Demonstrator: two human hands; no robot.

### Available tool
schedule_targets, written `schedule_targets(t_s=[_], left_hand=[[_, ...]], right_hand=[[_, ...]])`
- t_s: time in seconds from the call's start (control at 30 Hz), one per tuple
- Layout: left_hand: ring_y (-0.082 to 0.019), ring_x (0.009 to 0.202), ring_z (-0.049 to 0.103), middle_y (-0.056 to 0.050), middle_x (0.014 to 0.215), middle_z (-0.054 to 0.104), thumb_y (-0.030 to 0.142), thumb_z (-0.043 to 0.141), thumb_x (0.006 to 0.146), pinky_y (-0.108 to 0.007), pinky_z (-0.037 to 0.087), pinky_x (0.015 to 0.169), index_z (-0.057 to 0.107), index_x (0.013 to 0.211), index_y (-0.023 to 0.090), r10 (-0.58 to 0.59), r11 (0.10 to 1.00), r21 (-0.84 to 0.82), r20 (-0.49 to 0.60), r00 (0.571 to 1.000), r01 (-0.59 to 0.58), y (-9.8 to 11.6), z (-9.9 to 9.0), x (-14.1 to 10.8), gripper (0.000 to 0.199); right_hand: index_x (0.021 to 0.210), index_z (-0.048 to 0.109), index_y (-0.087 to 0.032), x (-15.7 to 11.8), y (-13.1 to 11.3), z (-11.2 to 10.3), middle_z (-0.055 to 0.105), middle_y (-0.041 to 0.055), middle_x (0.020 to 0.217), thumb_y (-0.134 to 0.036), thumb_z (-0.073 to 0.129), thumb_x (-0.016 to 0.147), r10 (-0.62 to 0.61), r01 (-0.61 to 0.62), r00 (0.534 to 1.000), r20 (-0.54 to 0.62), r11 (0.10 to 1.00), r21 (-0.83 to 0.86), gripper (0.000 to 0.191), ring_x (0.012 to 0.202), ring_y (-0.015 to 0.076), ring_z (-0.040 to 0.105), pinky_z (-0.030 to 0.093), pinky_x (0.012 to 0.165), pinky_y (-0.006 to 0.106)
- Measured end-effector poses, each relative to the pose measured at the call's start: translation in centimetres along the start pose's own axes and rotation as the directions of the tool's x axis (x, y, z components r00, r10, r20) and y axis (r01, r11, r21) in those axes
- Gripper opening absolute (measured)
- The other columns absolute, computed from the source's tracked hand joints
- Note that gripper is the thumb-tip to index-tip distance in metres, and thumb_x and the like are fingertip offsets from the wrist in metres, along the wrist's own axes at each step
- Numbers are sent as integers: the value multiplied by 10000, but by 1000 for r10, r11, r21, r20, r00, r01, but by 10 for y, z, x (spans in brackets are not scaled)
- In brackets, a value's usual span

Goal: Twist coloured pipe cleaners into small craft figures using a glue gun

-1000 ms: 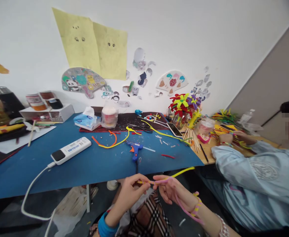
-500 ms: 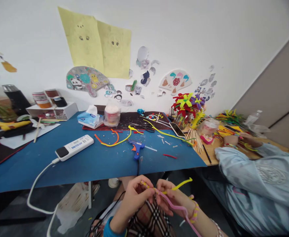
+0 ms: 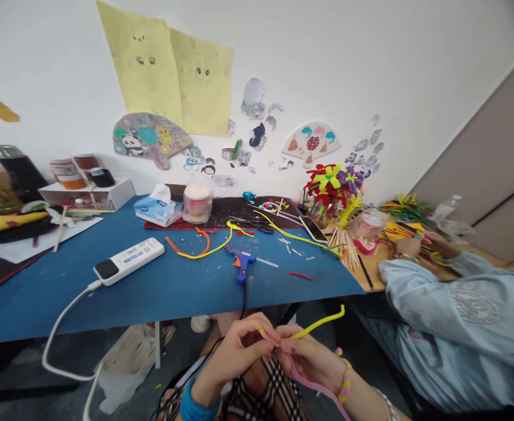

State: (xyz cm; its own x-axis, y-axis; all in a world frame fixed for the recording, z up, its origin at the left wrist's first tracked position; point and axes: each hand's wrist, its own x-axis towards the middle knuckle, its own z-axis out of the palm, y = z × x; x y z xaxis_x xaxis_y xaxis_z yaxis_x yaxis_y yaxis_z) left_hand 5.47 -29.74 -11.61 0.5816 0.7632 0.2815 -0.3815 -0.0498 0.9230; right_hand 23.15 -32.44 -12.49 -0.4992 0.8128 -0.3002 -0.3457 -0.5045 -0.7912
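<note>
Above my lap, my left hand [image 3: 248,345] pinches a twisted part where a yellow and a pink pipe cleaner are wound together. Close against it, my right hand [image 3: 311,354] is closed on the same pipe cleaners. The loose end of the yellow pipe cleaner [image 3: 322,323] sticks up to the right past my right fingers. From under that hand the pink pipe cleaner [image 3: 316,386] hangs down to the right, along my wrist. A yellow and pink twisted bracelet [image 3: 347,380] circles my right wrist. The fingertips partly hide the twist.
On the blue table [image 3: 204,298] lie a blue glue gun [image 3: 242,262], a white power strip [image 3: 129,260], scissors [image 3: 261,225], a phone [image 3: 313,229] and loose pipe cleaners. Pipe-cleaner flowers [image 3: 329,181] stand at the back right. A person in a pale blue top [image 3: 458,316] sits at right.
My hands have drawn closer together at the twist. The yellow free end now points more steeply upward, and the pink strand has shifted lower under my right hand. The view has moved slightly.
</note>
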Motion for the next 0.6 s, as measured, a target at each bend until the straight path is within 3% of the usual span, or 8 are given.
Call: schedule_targets(t_s=[0.17, 0.37, 0.47, 0.6], left_hand=[[-140, 730, 545, -57, 778, 567, 275, 637, 806, -250, 431, 675, 680, 750, 130, 167, 977, 148, -87, 982, -153, -7, 0, 2, 161], [-141, 658, 569, -57, 736, 604, 293, 606, 820, -248, 455, 625, 645, 710, 127, 191, 973, 192, -378, 906, -125, -25, 6, 1, 203], [-144, 664, 578, -49, 722, 621, 294, 621, 801, -242, 463, 630, 651, 715, 130, 149, 981, 178, -464, 873, -73, -30, 12, 1, 188], [-136, 643, 566, -31, 687, 624, 317, 663, 754, -232, 459, 622, 654, 722, 131, 43, 998, 59, -562, 826, -12, -31, 23, 1, 189]], right_hand=[[824, 590, -99, -4, -3, 3, 532, -42, 469, -322, 706, 723, 51, -55, 997, 65, 996, 67, 270, 306, 24, 387, 251, 338, 145], [834, 602, -116, -6, -1, 4, 447, -80, 435, -309, 697, 736, 132, -140, 984, 117, 988, 70, 237, 297, 14, 291, 213, 326, 150], [743, 589, -110, -4, 3, 8, 478, -60, 481, -346, 752, 666, 69, -69, 998, -5, 998, -13, 297, 355, 10, 358, 244, 374, 144], [690, 576, -106, 3, 8, 13, 505, -37, 520, -396, 740, 671, -103, 62, 983, -151, 965, -256, 333, 421, 25, 408, 288, 419, 151]])
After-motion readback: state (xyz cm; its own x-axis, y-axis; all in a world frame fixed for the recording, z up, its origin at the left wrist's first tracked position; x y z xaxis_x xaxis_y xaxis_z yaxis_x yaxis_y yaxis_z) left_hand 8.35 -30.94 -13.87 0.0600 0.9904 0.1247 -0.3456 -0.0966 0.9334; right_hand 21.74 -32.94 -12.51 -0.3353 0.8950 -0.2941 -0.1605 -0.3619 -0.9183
